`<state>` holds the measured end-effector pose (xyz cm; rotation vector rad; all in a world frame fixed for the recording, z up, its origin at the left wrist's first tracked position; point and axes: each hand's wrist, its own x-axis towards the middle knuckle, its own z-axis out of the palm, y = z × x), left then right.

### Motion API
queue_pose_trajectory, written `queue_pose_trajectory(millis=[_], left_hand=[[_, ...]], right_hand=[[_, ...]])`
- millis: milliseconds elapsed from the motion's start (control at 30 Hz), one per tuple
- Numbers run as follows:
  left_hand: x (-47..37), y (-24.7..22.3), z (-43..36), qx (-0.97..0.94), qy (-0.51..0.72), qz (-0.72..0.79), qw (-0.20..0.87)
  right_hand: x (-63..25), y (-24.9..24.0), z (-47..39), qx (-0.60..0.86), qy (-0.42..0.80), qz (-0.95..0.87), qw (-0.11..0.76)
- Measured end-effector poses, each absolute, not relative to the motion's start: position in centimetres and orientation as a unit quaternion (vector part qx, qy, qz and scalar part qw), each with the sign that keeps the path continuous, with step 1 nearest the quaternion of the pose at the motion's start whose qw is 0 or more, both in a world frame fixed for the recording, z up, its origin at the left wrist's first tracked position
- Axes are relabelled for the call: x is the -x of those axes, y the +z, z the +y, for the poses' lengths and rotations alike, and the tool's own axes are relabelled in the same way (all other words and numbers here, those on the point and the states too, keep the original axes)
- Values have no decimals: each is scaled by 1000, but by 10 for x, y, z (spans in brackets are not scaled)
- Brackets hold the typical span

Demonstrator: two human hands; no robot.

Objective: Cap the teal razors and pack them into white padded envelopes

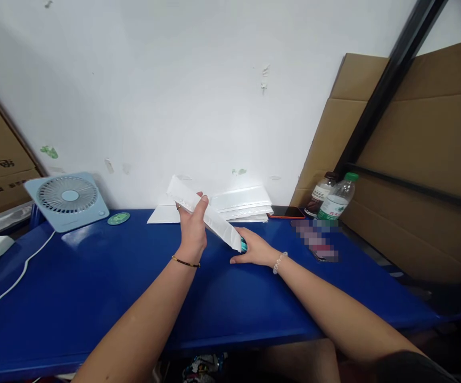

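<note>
My left hand (pixel 194 223) is closed around the middle of a long, slim white packet (pixel 220 226), with the thumb on its top. The packet is held tilted above the table, its far end up to the left and its near end down to the right. At the lower end, a teal object (pixel 244 245) pokes out; most of it is hidden, so its kind cannot be told. My right hand (pixel 256 248) is curled about that end, with fingers and thumb on either side of the teal object. Behind the hands lies a stack of flat white packets (pixel 246 198).
On the blue table (pixel 134 298) stand a light blue fan (pixel 70 199) with a white cable and a round green disc (pixel 118 218). To the right are a phone (pixel 287 213), two bottles (pixel 336 202) and a pixelated item (pixel 316 240). Cardboard (pixel 422 143) and a wall enclose the table.
</note>
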<state>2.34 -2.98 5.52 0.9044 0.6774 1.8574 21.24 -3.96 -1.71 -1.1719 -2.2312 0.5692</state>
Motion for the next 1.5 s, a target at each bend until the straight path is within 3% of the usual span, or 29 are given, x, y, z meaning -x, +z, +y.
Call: queue_pose_trajectory(millis=[333,800,933,1100,1267,1367,1500], left_hand=[[14,107,-34,-430,763,283,390],[68,126,-29,-573,669,425,209],[92,112,-10,-677,455,577,47],[116,64,13,-732,100,670,69],[108,51,-2,-807,21,572,146],[95,53,-11,-847,-39,477,232],[88,39,-7,-832,-122,476,256]], right_hand=[[-213,-19,-37,411,105,-877,225],[-214,-14,-42,388,131,-891,196],[-213,-15,-46,372,144,-896,193],[-219,-7,-47,357,178,-893,209],[-248,3,-36,440,142,-827,320],[-262,3,-31,492,140,-813,279],[-269,8,-36,519,178,-815,185]])
